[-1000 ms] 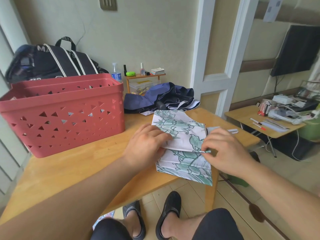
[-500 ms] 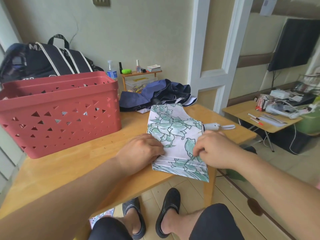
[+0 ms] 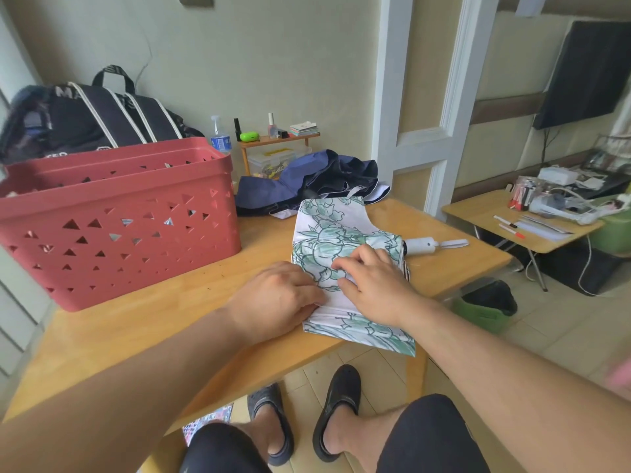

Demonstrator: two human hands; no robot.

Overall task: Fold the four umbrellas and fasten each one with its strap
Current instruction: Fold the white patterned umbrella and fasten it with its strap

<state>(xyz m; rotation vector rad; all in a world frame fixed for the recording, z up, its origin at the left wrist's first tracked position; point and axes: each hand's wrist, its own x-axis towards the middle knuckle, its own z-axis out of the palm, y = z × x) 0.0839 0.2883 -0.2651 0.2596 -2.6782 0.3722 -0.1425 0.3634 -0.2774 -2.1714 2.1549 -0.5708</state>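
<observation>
Your left hand [image 3: 277, 299] and right hand [image 3: 375, 285]: bare, no sleeves. Below them, dark shorts [image 3: 433, 435], 2 black slippers [image 3: 336, 397].

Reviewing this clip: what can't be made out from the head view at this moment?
- Floral umbrella: its strap is not visible; the left hand and right hand cover the middle folds.
- Fingertips of both hands: tucked against the fabric, so the grip is unclear.
- Red basket: its contents are hidden by its walls.
- Navy umbrella: a crumpled heap; handle and strap are unclear.
- Items on the side table: too small to identify.
</observation>
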